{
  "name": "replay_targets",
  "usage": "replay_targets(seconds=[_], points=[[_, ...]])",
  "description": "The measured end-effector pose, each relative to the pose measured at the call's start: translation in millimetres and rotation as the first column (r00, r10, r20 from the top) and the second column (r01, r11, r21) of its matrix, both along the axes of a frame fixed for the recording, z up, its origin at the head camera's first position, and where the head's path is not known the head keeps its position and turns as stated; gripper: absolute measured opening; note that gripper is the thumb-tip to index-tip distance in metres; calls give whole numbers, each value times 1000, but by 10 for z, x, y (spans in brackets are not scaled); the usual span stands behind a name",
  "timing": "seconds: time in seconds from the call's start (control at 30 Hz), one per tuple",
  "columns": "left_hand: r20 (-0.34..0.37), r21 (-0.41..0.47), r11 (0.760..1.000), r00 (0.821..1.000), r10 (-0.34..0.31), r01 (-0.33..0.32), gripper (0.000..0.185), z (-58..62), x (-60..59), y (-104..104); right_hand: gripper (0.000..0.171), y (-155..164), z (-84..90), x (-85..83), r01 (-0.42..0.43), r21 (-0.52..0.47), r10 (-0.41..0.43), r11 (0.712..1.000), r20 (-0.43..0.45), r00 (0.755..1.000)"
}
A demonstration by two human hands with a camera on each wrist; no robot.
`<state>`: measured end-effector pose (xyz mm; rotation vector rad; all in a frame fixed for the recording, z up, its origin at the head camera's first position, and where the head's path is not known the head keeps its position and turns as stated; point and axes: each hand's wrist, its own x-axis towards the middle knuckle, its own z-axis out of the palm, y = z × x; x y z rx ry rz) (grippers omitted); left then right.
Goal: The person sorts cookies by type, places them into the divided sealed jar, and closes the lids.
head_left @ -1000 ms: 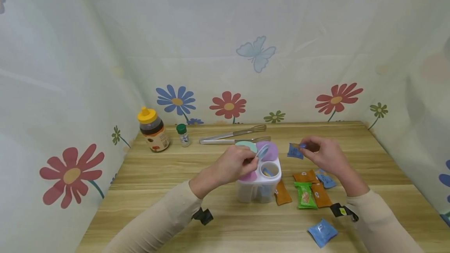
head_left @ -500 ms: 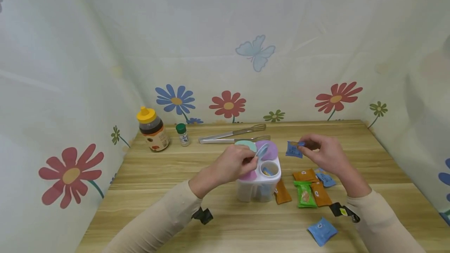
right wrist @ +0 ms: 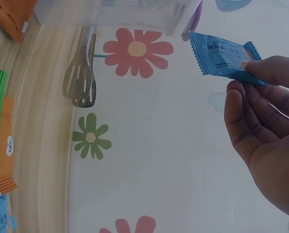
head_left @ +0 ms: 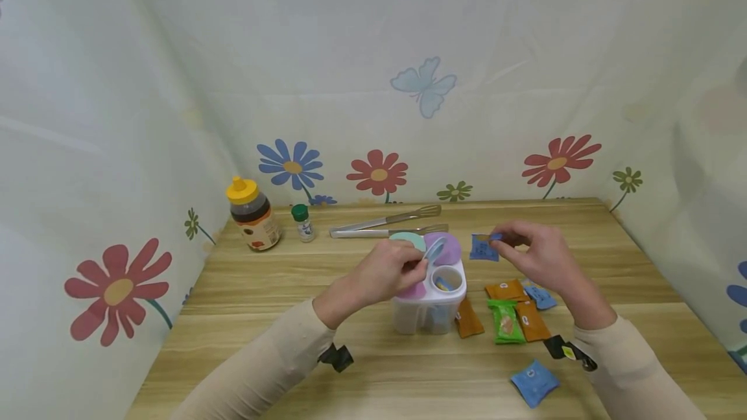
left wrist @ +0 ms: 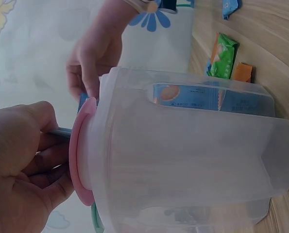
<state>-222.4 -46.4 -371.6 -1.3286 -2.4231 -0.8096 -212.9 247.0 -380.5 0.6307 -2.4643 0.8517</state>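
Observation:
A clear storage box with a white top stands mid-table, with green, purple and pink round lids on it. My left hand pinches a light blue round lid, holding it tilted up beside the uncovered round opening. Inside that compartment, blue snack packets show through the wall. To the right of the box, my right hand pinches a small blue snack packet by one end between thumb and fingers, raised above the table.
Orange packets, a green packet and blue packets lie right of the box. Behind it lie two metal kitchen utensils. A yellow-capped jar and a green-capped shaker stand at the back left.
My right hand has moved slightly left with the blue packet, closer to the box. The left hand keeps the light blue lid tilted in the same place.

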Motion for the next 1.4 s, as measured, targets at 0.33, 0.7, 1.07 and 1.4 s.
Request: replay_targets(seconds=[0.33, 0.7, 1.07, 1.4], points=[[-13, 1, 1000, 1000, 3, -2, 14, -4, -6, 4, 15, -70, 96, 77, -41, -30, 41, 999, -15, 999], [2, -12, 1000, 1000, 16, -16, 15, 2, 1, 6, 20, -166, 159, 140, -115, -54, 114, 992, -28, 993], [0, -3, 1000, 1000, 6, -6, 14, 24, 9, 8, 22, -241, 180, 159, -158, -50, 156, 986, -45, 987], [-11, -3, 1000, 1000, 10, -10, 13, 17, 13, 7, 24, -325, 161, 165, -236, -69, 231, 969, -68, 970]])
